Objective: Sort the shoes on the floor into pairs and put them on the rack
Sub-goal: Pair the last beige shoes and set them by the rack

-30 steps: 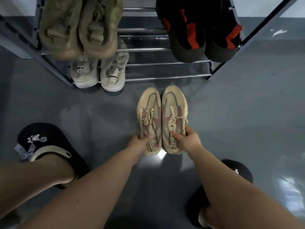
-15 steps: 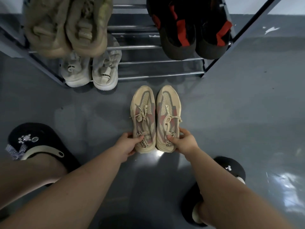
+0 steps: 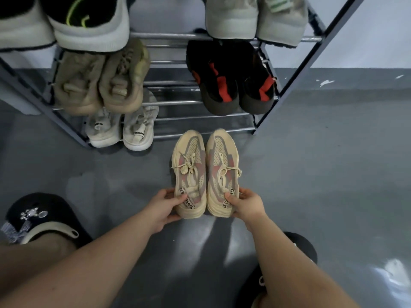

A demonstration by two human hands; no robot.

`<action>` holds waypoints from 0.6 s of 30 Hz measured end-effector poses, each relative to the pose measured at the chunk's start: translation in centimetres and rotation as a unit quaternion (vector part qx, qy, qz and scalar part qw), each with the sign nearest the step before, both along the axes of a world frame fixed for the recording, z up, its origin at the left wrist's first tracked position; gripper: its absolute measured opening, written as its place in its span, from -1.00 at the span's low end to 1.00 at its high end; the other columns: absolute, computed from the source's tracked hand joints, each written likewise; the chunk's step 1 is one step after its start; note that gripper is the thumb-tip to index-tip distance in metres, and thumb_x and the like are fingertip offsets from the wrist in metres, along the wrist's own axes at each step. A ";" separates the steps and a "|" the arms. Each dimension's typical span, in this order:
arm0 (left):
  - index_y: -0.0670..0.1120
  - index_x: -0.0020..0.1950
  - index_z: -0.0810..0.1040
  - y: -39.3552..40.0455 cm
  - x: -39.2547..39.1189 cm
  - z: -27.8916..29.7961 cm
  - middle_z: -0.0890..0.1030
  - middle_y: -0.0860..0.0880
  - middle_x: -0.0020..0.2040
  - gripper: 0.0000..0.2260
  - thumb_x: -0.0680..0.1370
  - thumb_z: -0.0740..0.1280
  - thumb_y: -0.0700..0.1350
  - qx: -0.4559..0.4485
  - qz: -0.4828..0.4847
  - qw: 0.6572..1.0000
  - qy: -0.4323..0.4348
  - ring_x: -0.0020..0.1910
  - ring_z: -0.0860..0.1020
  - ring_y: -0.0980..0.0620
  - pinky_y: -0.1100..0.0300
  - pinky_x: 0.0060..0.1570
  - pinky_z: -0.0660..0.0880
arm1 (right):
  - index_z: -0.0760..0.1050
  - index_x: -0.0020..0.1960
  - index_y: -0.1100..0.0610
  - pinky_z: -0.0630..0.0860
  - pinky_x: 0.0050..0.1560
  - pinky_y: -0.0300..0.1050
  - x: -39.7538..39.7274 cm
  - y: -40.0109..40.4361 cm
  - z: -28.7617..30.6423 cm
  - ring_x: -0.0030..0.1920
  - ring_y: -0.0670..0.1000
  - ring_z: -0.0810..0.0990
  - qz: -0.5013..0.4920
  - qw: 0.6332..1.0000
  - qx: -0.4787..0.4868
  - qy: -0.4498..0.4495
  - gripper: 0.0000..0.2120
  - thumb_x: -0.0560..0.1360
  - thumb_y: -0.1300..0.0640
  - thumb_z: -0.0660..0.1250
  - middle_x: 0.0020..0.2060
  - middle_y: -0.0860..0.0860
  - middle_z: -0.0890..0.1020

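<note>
Now, step in hand: the last pair on the floor is matched and gripped, ready to go to the rack; this is a judgement from how things lie.
Pair: two beige shoes, the left shoe and the right shoe, lie side by side and touching, toes pointing at the rack, heels toward the person.
Where: on the grey floor just in front of the rack's lowest rails, right of centre.
Left hand: fingers and thumb curled round the heel of the left shoe, thumb on top near the printed tongue strap.
Right hand: grasping the heel of the right shoe the same way, thumb on the strap.
Rack: metal rails; a white pair sits on the bottom tier at the left, a tan pair and a black and red pair on the tier above, more shoes on top.
Free spot: the bottom tier to the right of the white pair shows bare rails, straight ahead of the held pair.
Next move calls for: lifting both shoes together, keeping them level and touching, and sliding them toes first onto those rails so both soles rest across two bars.
Risk: a toe could catch the front rail, or a heel could drop between bars.
Feet: the person's black slippers stand well apart from the pair.
</note>
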State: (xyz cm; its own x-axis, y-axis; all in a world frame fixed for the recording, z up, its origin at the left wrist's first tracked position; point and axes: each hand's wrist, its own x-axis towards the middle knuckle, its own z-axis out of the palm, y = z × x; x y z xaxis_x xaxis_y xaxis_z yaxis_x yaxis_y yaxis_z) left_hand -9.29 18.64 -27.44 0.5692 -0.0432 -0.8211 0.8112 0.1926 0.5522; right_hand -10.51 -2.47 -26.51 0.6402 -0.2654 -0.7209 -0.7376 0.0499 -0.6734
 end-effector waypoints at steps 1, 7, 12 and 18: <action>-0.10 0.12 0.43 -0.2 0.8 0.2 0.55 -0.08 0.09 -0.78 0.51 0.36 -0.23 -0.003 -0.003 1.000 -0.008 0.04 0.55 -0.07 0.00 -0.15 0.55 | 0.44 0.24 0.28 0.63 -0.33 -0.15 0.8 -0.2 0.2 -0.24 0.00 0.62 0.002 1.000 -0.005 -0.008 -0.61 0.45 0.27 0.43 -0.15 0.04 0.62; -0.14 0.26 0.38 -1.5 7.2 1.6 0.61 -0.07 -0.03 -0.67 0.53 0.35 -0.20 -0.013 -0.023 0.999 -0.044 -0.14 0.60 0.01 0.14 -0.39 0.60 | 0.51 0.22 0.21 0.59 0.08 0.18 7.3 -1.1 1.1 -0.04 0.13 0.67 0.012 0.996 -0.071 -0.048 -0.59 0.41 0.18 0.48 0.02 0.11 0.67; -0.14 0.31 0.36 -2.4 11.8 1.1 0.60 -0.07 0.03 -0.63 0.53 0.35 -0.18 -0.001 -0.022 0.999 -0.040 -0.16 0.59 0.05 0.12 -0.35 0.53 | 0.56 0.20 0.17 0.59 0.08 0.14 11.7 -1.0 1.0 -0.02 0.12 0.66 0.044 0.986 -0.146 -0.070 -0.67 0.45 0.13 0.44 -0.01 0.09 0.68; -0.14 0.35 0.39 -3.0 16.5 0.0 0.59 -0.09 0.17 -0.61 0.54 0.34 -0.14 -0.001 -0.029 0.999 -0.044 -0.04 0.59 0.02 0.14 -0.34 0.53 | 0.55 0.21 0.16 0.54 0.00 0.02 16.1 -1.1 0.5 -0.08 0.10 0.60 0.068 0.978 -0.180 -0.075 -0.71 0.51 0.11 0.36 0.00 0.11 0.67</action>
State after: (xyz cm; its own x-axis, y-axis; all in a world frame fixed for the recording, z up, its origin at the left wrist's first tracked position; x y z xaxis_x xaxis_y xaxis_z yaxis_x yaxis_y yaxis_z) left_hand 7.20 15.61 -27.40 0.6351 -0.0798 -0.7683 0.7697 0.1480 0.6210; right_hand 5.60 -3.58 -25.98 0.7787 -0.3898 -0.4916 -0.6125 -0.3028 -0.7301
